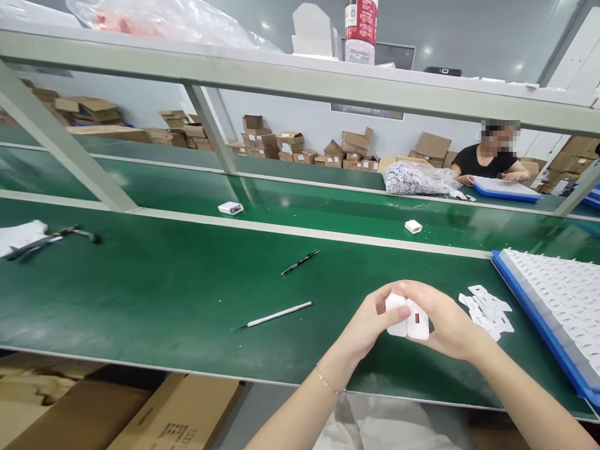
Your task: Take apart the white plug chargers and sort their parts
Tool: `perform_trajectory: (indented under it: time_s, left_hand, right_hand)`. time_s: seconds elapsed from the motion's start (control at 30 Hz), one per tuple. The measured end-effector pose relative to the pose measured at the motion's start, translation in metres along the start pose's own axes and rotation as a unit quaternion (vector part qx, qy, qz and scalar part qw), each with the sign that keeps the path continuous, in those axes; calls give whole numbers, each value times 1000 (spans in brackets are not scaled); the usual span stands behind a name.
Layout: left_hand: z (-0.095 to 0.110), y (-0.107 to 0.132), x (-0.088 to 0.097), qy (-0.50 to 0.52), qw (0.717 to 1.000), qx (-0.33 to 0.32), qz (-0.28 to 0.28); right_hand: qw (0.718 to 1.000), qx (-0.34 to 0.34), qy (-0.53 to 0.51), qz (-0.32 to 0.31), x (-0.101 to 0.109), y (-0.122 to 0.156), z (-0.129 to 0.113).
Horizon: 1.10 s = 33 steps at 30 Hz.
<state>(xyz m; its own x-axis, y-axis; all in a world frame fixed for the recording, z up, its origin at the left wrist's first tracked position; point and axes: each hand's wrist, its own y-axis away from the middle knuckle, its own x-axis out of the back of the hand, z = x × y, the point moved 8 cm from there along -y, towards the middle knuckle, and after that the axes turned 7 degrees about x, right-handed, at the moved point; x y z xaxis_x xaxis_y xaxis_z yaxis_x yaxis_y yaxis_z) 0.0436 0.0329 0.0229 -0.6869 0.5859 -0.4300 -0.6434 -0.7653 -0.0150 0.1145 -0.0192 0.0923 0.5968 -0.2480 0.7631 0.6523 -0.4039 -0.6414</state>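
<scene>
Two white USB charger housings are held side by side, touching, above the green bench. My left hand (368, 322) is closed on the left housing (396, 324), its thumb across the front. Around the right housing (419, 328), which shows a small reddish port slot, my right hand (447, 319) is closed. The fingers behind both pieces are partly hidden. Just right of my right hand lies a loose pile of flat white cut-out pieces (490, 309). To the left, a white-handled pointed tool (279, 314) and thin black tweezers (300, 262) lie on the bench.
A blue tray (539, 331) with a white slotted insert stands at right. Two white housings, one left (230, 207) and one right (413, 226), sit beyond the pale rail (300, 232). A shelf beam (281, 78) crosses above. Across the bench, a person (487, 162) handles another tray.
</scene>
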Motion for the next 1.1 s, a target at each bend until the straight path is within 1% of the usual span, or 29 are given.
perform_trajectory:
  time_s: [0.1, 0.3, 0.43, 0.53, 0.67, 0.8, 0.87, 0.93, 1.0, 1.1]
  left_hand:
    - [8, 14, -9, -13, 999, -35, 15]
    - [26, 38, -26, -38, 994, -97, 35]
    - [30, 47, -33, -48, 991, -120, 44]
    - [31, 50, -39, -74, 986, -139, 47]
    - [29, 53, -44, -87, 983, -151, 61]
    - [26, 50, -41, -55, 981, -161, 96]
    - [21, 45, -38, -33, 983, -149, 102]
    - [14, 38, -34, -20, 987, -121, 106]
    - [5, 31, -29, -8, 991, -80, 106]
    - [-15, 28, -18, 34, 992, 2, 120]
  right_hand:
    - [998, 66, 2, 23, 8, -6, -22]
    - [990, 128, 46, 35, 21, -6, -52]
    - [990, 130, 45, 41, 30, -6, -60]
    - [991, 120, 13, 49, 35, -4, -60]
    - [993, 101, -20, 60, 34, -1, -57]
    - [993, 92, -36, 72, 30, -1, -53]
    - [993, 87, -44, 68, 27, -1, -50]
    - [994, 73, -46, 63, 25, 0, -45]
    - [997, 53, -31, 54, 25, 2, -39]
    - [999, 33, 32, 26, 24, 7, -30]
